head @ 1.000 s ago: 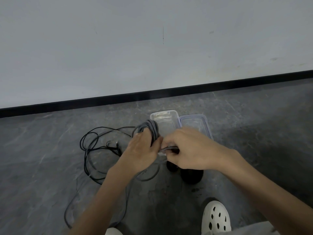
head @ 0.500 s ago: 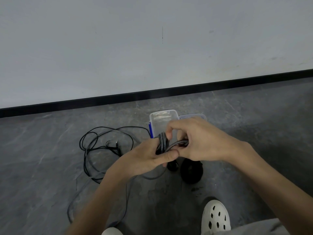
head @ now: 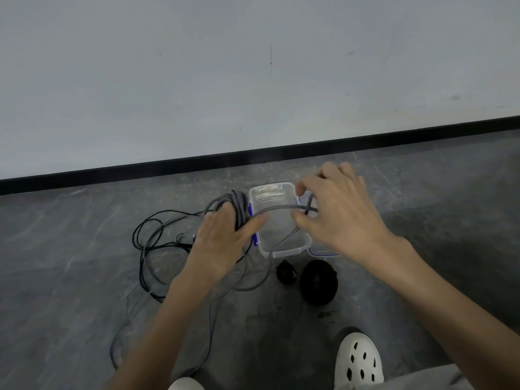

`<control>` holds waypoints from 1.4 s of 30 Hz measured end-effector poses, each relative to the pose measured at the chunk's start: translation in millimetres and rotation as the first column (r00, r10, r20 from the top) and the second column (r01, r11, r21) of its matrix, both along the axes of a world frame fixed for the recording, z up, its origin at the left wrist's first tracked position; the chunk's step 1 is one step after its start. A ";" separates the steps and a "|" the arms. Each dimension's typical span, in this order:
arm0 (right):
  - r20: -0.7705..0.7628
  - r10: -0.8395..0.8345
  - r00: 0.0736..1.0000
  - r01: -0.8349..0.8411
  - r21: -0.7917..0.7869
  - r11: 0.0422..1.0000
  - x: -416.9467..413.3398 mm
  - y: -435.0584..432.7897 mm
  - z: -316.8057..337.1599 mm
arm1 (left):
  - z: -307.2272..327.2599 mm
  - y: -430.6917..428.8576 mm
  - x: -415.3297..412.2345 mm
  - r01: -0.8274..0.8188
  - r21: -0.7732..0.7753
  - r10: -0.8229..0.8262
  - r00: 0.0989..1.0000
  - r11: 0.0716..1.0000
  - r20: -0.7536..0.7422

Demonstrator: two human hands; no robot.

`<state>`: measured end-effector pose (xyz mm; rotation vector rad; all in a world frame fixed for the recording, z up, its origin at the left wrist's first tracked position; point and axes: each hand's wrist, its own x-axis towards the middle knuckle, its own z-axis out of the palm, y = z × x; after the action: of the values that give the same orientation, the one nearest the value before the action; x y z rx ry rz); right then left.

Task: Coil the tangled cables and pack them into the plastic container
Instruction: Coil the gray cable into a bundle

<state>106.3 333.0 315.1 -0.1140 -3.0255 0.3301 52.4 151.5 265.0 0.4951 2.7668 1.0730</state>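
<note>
- Two hands share one grey braided cable (head: 277, 210): the left hand (head: 222, 240) grips its coil (head: 237, 205); the right hand (head: 337, 218) pinches the free strand.
- The plastic container (head: 284, 253) lies between both hands, below the strand.
- Judged light, limp and springy: clamp the coil's crossing turns, or the loops slip.

The gray floor (head: 84, 277) holds a clear box (head: 281, 253), its lid (head: 323, 252) just beside it. Loose cables (head: 146, 249) lie to its left. A small coil (head: 285, 273) and a big coil (head: 318, 281) sit in front, near a white shoe (head: 358, 358).
</note>
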 end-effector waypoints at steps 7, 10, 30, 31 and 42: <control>0.119 -0.111 0.987 0.129 -0.150 0.980 1.3 4.5 -0.8 | 2.7 -6.7 -5.8 -0.189 0.109 0.191 0.981 0.976 -0.016; 0.210 -0.151 0.966 0.165 -0.049 0.985 0.2 9.4 -4.3 | 8.1 -7.5 -5.3 -0.196 0.214 0.201 0.980 0.957 -0.001; -0.098 0.161 0.982 -0.188 -0.552 0.812 -6.7 -22.1 -18.2 | 14.6 2.2 4.0 -0.074 0.459 0.010 0.990 0.885 0.139; -0.107 0.114 0.988 -0.155 -0.578 0.801 -8.0 -20.9 -18.7 | 15.5 3.0 5.4 -0.053 0.455 -0.017 0.989 0.889 0.149; -0.068 -0.058 0.996 -0.007 -0.708 0.706 -17.2 -4.7 -28.4 | 28.4 6.4 17.7 0.277 0.405 -0.398 0.883 0.871 0.251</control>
<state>89.1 328.4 286.7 -0.1855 -2.6168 1.4439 70.1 157.8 293.4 0.7412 2.0971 1.4212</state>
